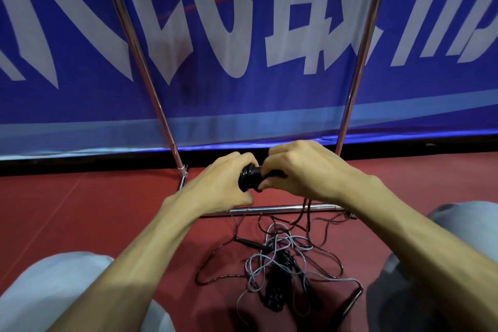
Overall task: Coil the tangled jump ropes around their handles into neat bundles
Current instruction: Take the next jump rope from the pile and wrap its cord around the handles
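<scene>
The black coiled jump rope bundle is held above the red floor. The left hand comes in from 8 o'clock with its fingers clenched round the bundle. The right hand comes in from 4 o'clock, knuckles up, its fingers pinching the bundle's other end. At 6 o'clock, tangled ropes lie on the floor.

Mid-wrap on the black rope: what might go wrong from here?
1. The loose cord hanging from the black bundle runs into the tangled pile; pulling more in may drag the grey rope along or tighten a knot.
2. That cord crosses the metal bar on the floor and could snag there.
3. The left hand and right hand both grip the bundle; releasing either may let the coils loosen.
</scene>
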Demonstrator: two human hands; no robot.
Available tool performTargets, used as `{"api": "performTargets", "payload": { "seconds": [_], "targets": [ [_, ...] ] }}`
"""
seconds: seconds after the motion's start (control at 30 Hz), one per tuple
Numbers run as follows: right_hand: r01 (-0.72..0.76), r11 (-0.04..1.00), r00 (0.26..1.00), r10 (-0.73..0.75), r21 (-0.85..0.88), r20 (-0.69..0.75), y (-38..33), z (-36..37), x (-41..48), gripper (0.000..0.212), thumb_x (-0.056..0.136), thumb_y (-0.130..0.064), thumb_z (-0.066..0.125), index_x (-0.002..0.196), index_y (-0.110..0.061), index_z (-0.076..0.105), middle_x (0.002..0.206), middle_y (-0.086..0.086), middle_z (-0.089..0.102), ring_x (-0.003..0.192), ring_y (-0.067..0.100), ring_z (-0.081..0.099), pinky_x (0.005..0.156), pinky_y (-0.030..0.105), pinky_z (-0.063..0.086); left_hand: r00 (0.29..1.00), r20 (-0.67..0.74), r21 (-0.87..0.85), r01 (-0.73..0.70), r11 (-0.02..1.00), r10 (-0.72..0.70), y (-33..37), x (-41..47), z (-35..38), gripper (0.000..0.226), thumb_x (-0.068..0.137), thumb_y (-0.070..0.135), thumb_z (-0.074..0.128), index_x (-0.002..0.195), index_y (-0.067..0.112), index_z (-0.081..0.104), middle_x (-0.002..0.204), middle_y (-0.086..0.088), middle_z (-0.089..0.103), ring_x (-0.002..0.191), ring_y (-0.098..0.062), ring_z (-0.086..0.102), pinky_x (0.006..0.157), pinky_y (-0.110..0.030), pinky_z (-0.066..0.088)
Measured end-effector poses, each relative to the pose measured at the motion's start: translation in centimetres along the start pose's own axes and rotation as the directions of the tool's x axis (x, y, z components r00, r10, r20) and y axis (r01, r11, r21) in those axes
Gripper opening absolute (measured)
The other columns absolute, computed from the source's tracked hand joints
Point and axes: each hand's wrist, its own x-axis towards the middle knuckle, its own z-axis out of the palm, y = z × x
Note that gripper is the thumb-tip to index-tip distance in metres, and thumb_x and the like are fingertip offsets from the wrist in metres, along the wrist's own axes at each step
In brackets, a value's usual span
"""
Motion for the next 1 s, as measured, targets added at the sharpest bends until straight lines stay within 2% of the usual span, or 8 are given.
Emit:
{"api": "performTargets", "payload": {
  "seconds": [0.17, 0.27, 0.47, 0.57, 0.67, 0.73, 0.9, 1.0],
  "targets": [
    [-0.166, 0.956, 0.977, 0.193, 0.242, -0.094, 0.5, 0.0, -0.2, 0.047, 0.067, -0.041, 0.081, 0.081, -0.027, 0.038, 0.064, -0.013, 0.047, 0.057, 0.012, 0.044, 0.052, 0.027, 0.033, 1.0, -0.003, 0.025, -0.004, 1.0, 0.005, 1.2, -0.1, 1.2, 0.052, 0.059, 0.063, 0.076, 0.094, 0.03, 0.057, 0.093, 0.01, 0.059, 0.09, -0.014, 0.057, 0.076, -0.033, 0.049],
    [-0.251, 0.904, 0.957, 0.286, 0.345, -0.053, 1.0, 0.2, -0.1, 0.057, 0.061, -0.04, 0.084, 0.075, -0.031, 0.03, 0.064, -0.012, 0.045, 0.059, 0.012, 0.041, 0.052, 0.025, 0.03, 0.994, -0.083, 0.075, -0.058, 0.996, 0.064, 1.6, -0.1, 1.4, 0.03, 0.068, 0.05, 0.073, 0.077, 0.03, 0.052, 0.075, 0.01, 0.055, 0.08, -0.018, 0.058, 0.068, -0.033, 0.047],
    [-0.194, 0.875, 0.977, 0.213, 0.444, 0.007, 2.3, 1.0, -0.1, 0.051, 0.058, -0.038, 0.087, 0.08, -0.013, 0.048, 0.071, -0.01, 0.048, 0.061, 0.004, 0.041, 0.056, 0.016, 0.035, 0.973, 0.203, 0.02, -0.116, 0.993, 0.109, 1.7, -0.9, 0.6, 0.017, 0.077, 0.031, 0.067, 0.079, 0.02, 0.053, 0.072, 0.004, 0.054, 0.067, -0.015, 0.051, 0.063, -0.035, 0.044],
    [-0.277, 0.67, 0.938, 0.344, 0.688, 0.043, 2.8, 1.2, 0.1, 0.031, 0.083, -0.03, 0.071, 0.077, -0.006, 0.052, 0.062, -0.013, 0.052, 0.049, 0.003, 0.038, 0.051, 0.011, 0.032, 0.972, 0.201, -0.173, -0.09, 0.981, 0.125, 1.6, -1.2, -0.2, 0.01, 0.078, 0.024, 0.067, 0.081, 0.02, 0.058, 0.069, 0.003, 0.054, 0.063, -0.009, 0.047, 0.061, -0.03, 0.041],
    [-0.28, 0.318, 0.88, 0.462, 0.906, 0.109, 3.7, 1.5, 0.4, 0.032, 0.097, -0.03, 0.051, 0.073, -0.008, 0.049, 0.054, -0.007, 0.047, 0.045, 0.009, 0.036, 0.044, 0.016, 0.031, 0.985, 0.139, -0.388, -0.042, 0.921, 0.103, 1.6, -1.2, -1.5, 0.008, 0.072, 0.026, 0.065, 0.074, 0.024, 0.058, 0.064, 0.006, 0.052, 0.059, -0.009, 0.046, 0.06, -0.029, 0.038],
    [-0.264, 0.185, 0.854, 0.502, 0.947, 0.14, 4.2, 1.7, 0.4, 0.032, 0.098, -0.024, 0.049, 0.069, -0.01, 0.048, 0.052, -0.006, 0.044, 0.044, 0.008, 0.035, 0.043, 0.017, 0.029, 0.996, 0.065, -0.545, -0.009, 0.838, 0.053, 1.7, -1.1, -2.2, 0.015, 0.07, 0.027, 0.063, 0.084, 0.023, 0.062, 0.069, -0.002, 0.058, 0.058, -0.015, 0.051, 0.056, -0.031, 0.042],
    [-0.36, 0.192, 0.835, 0.504, 0.913, 0.223, 3.9, 3.0, 0.6, 0.029, 0.1, -0.021, 0.046, 0.075, -0.008, 0.053, 0.062, 0.006, 0.049, 0.044, 0.011, 0.035, 0.042, 0.018, 0.028, 0.987, -0.075, -0.82, 0.021, 0.571, -0.144, 2.2, -0.6, -3.0, 0.054, 0.084, 0.02, 0.047, 0.12, 0.06, 0.053, 0.069, -0.018, 0.061, 0.043, -0.023, 0.048, 0.039, -0.017, 0.029],
    [-0.399, 0.299, 0.862, 0.443, 0.867, 0.245, 3.1, 3.3, 1.0, 0.043, 0.101, -0.036, 0.038, 0.081, -0.004, 0.058, 0.058, 0.006, 0.052, 0.044, 0.012, 0.041, 0.045, 0.02, 0.035, 0.946, -0.143, -0.811, 0.056, 0.582, -0.291, 2.0, -0.1, -2.9, 0.041, 0.091, 0.013, 0.042, 0.111, 0.042, 0.064, 0.072, -0.022, 0.061, 0.041, -0.022, 0.047, 0.041, -0.017, 0.026]
  ]
}}
